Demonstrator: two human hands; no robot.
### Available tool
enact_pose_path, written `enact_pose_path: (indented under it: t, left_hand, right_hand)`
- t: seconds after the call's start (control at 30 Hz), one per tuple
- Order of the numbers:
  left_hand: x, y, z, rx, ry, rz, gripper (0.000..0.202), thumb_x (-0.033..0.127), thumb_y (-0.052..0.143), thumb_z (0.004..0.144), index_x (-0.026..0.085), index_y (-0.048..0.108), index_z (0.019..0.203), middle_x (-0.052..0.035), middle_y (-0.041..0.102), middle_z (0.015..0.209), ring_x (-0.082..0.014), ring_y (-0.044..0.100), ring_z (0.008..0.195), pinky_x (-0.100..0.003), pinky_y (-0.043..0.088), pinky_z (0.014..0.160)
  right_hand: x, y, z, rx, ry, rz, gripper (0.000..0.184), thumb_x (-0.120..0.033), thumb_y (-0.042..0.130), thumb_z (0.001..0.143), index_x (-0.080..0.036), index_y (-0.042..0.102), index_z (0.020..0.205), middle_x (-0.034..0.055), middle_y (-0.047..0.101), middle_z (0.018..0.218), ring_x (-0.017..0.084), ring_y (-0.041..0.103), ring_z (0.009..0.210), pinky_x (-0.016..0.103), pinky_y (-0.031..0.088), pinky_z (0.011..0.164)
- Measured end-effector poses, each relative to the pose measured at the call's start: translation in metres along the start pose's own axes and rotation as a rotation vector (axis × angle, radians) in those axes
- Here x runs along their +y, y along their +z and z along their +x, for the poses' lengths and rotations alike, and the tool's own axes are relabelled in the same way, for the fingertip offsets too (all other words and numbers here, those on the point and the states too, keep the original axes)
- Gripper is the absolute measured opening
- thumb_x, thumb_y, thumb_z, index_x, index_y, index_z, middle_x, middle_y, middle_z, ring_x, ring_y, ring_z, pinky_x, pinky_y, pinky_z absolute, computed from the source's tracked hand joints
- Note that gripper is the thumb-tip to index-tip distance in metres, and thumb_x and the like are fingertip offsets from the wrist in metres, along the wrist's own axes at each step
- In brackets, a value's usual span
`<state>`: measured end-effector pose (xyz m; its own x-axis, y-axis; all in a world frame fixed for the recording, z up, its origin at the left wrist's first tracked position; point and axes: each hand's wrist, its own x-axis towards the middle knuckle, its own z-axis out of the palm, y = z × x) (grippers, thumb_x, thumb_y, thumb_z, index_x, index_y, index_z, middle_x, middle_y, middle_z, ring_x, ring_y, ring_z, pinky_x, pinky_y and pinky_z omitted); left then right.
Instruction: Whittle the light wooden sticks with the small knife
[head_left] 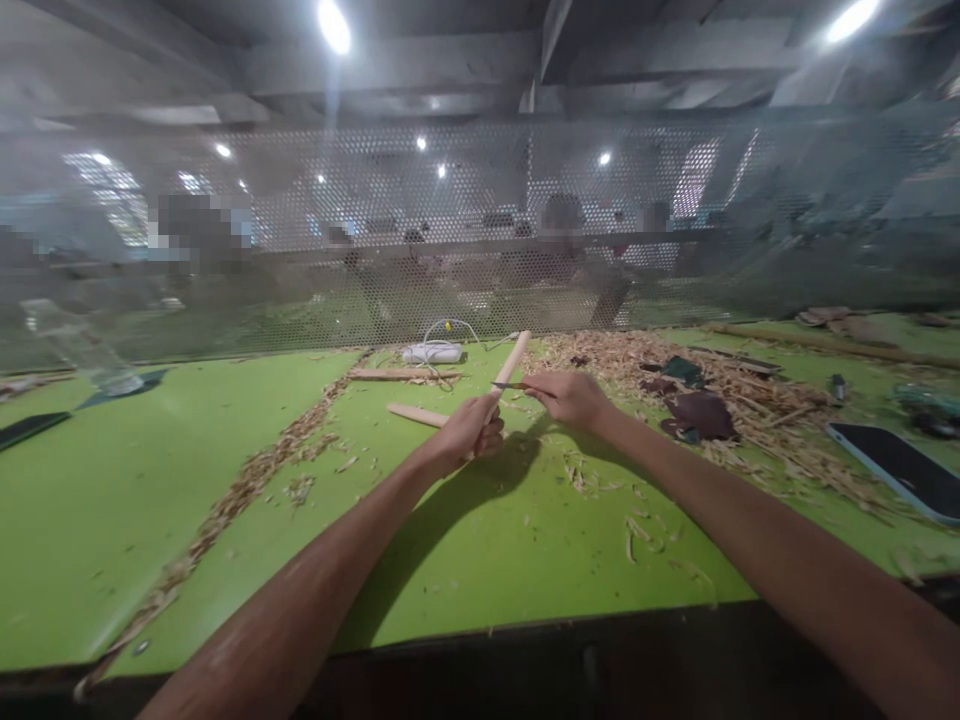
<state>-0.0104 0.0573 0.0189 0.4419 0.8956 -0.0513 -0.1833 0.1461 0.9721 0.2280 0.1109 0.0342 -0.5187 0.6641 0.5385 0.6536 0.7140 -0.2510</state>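
Near the middle of the frame the left hand (pixel 469 430) is closed around the lower end of a pale wooden stick (pixel 511 362), which slants up and to the right above the green table (pixel 480 540). Just right of it, the right hand (pixel 570 398) is clamped on a small knife (pixel 511 385), its blade pointing left and meeting the stick about halfway up. The two hands sit close together, not touching.

A second stick (pixel 415 413) lies flat on the table just left of the left hand, and a rougher strip of wood (pixel 405 374) lies a little behind it. Beyond those, a coiled white cable (pixel 433 352) rests near the mesh screen (pixel 480 220) that runs across the back of the table.

Wood shavings (pixel 637 360) are heaped thickly right of centre, and a thin trail of shavings (pixel 247 490) runs diagonally down towards the lower left. Dark scraps of leather-like stuff (pixel 701 412) lie among the heap. A phone (pixel 900 465) lies at the right edge, another dark phone (pixel 30 428) at the far left, with a clear plastic bottle (pixel 82 350) blurred behind it.
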Motion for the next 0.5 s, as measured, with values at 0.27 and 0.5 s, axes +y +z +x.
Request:
enact_pose_path:
  t: [0.27,0.5]
  left_hand:
    - [0.010,0.009,-0.006,0.058,-0.044,0.041,0.043,0.045,0.054,0.110,0.026,0.038,0.076,0.0115,0.033,0.053,-0.0070,0.028,0.040,-0.018,0.024,0.039]
    - [0.007,0.005,-0.005,0.055,-0.042,0.080,0.040,0.043,0.052,0.112,0.025,0.040,0.078,0.0112,0.035,0.055,-0.0070,0.029,0.040,-0.019,0.024,0.039]
  right_hand:
    - [0.004,-0.001,0.001,-0.019,-0.005,-0.105,0.036,-0.034,0.055,0.110,-0.036,0.086,0.127,0.0026,0.087,0.103,0.022,0.073,0.071,0.037,0.056,0.058]
    - [0.010,-0.003,0.000,-0.021,0.014,-0.114,0.037,-0.033,0.055,0.109,-0.033,0.086,0.129,0.0061,0.087,0.106,0.025,0.075,0.076,0.039,0.057,0.061]
